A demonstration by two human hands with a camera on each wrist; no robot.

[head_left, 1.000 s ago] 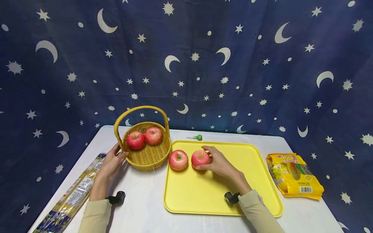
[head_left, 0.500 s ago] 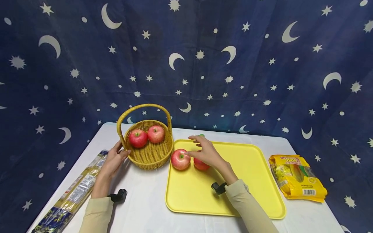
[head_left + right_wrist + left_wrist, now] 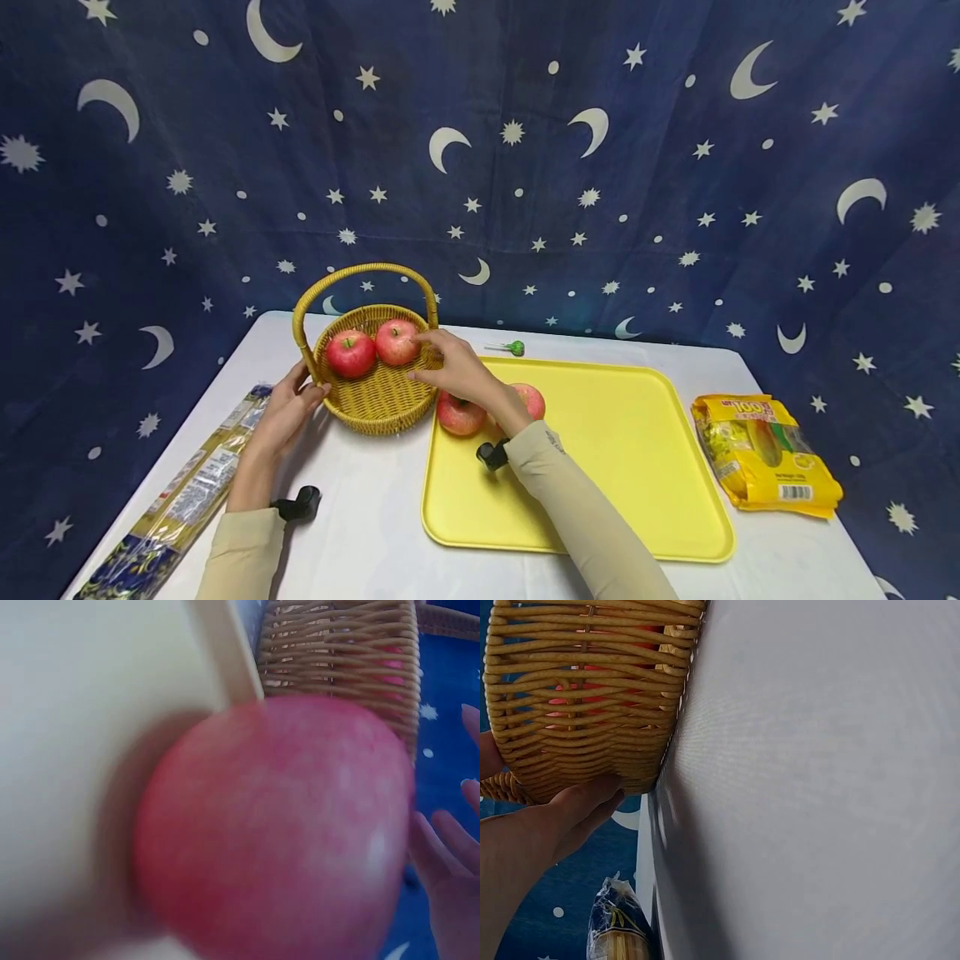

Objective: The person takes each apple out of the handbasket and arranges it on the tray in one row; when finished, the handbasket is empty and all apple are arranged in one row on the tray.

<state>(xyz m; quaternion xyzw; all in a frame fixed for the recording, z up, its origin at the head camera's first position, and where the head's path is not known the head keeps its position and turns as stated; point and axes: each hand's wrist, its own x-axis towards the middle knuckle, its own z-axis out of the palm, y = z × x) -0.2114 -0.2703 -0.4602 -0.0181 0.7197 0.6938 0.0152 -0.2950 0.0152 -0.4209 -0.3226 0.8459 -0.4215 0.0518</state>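
Observation:
A round wicker basket (image 3: 378,403) with a hoop handle holds a red apple (image 3: 350,354) and a paler pink one (image 3: 396,342). My left hand (image 3: 283,417) grips its left rim, thumb on top; in the left wrist view its fingers press the woven wall (image 3: 592,712). Over the basket's right rim reaches my right hand (image 3: 461,367), holding nothing, fingertips close to the pink apple; whether they touch I cannot tell. Two further apples lie on the yellow tray (image 3: 585,467), partly behind that hand and wrist. One apple (image 3: 277,832) fills the right wrist view.
A green-headed lollipop (image 3: 513,347) lies behind the tray. To the right stands a yellow food packet (image 3: 765,458). Long clear packs of noodles (image 3: 187,492) lie along the left edge of the white table (image 3: 360,533). A dark star-print cloth hangs behind.
My right hand has left the right apple on the tray and moved left, without any apple, over the other one to the basket. The left hand stays on the basket's rim.

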